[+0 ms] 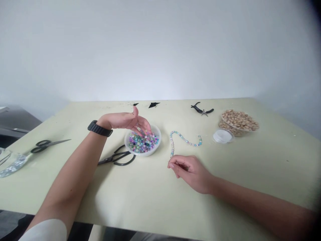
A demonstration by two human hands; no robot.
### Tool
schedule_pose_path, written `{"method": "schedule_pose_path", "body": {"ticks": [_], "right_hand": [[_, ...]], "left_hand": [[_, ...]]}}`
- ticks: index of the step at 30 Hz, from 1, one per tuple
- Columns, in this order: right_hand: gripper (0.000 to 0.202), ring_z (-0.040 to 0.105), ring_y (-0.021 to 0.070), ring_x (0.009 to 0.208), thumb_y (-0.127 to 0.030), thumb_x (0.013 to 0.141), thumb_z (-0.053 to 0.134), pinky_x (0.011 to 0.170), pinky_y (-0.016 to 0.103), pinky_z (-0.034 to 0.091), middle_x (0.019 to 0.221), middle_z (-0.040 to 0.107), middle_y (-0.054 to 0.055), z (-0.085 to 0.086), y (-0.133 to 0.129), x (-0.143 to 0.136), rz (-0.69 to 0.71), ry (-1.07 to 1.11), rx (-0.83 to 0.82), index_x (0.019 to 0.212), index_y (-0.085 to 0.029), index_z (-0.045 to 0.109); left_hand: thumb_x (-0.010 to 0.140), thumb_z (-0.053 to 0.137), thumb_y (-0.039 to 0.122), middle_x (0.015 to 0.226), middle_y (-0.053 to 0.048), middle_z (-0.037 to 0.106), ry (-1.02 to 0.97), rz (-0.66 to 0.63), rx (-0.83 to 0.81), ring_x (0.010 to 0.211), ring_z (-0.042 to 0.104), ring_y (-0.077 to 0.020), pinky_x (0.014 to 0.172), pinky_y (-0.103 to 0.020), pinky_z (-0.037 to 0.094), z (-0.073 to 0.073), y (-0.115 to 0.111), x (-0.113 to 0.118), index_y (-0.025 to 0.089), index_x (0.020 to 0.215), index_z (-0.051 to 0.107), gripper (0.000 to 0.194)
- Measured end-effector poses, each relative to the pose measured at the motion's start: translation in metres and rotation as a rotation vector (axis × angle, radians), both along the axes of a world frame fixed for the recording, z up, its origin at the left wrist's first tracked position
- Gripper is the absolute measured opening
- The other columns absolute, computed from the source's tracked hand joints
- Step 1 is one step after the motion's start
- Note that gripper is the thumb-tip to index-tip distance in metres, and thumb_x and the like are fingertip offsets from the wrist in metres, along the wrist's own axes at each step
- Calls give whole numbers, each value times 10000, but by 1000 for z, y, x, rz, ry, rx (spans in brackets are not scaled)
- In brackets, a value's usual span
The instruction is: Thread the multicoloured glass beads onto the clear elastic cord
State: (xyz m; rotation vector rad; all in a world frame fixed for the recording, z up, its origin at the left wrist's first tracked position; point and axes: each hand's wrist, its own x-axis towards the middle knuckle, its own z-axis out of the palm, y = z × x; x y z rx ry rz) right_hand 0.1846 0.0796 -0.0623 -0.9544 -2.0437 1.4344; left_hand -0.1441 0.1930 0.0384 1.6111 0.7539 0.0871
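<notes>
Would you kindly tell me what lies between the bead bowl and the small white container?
In the head view, a curved bead strand lies between the bowl and container.

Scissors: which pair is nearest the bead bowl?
The wide-looped black pair, its handles close against the bead bowl; the other pair lies well to the left, away from it.
</notes>
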Motion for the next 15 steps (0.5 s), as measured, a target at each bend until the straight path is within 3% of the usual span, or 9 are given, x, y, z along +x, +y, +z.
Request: {"method": "schedule_pose_path", "body": {"ticks": [15], "right_hand": [[327, 418, 103, 574, -421, 1046, 513, 539, 247, 320, 657, 560, -20, -6, 5, -2, -14, 2, -30, 902, -164, 654]], "left_hand": [[849, 116, 913, 1352, -171, 659, -7, 20, 48, 1279, 593, -322, 1068, -392, 530, 11, -9, 2, 166, 1238, 704, 1028]]}}
